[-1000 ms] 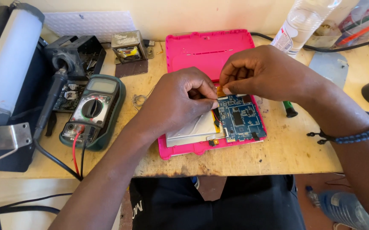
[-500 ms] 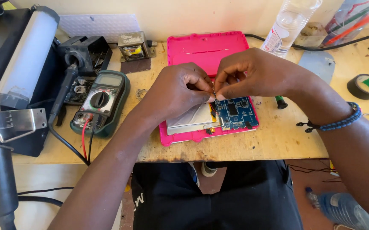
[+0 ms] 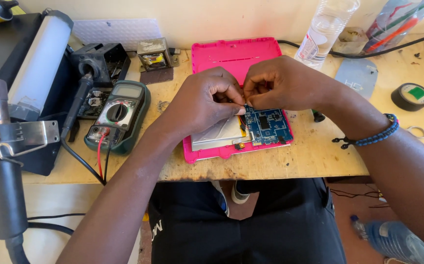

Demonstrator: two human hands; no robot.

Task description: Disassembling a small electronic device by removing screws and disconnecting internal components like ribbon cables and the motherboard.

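You are pinching small wires between both fingertips: left hand, right hand, above the blue circuit board inside the pink tablet shell. Excess pull is risking torn solder joints.

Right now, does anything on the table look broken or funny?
Yes. The pink plastic tablet case lies opened, so its blue circuit board and flat silver battery show. Both hands, left hand and right hand, pinch something tiny above the board.
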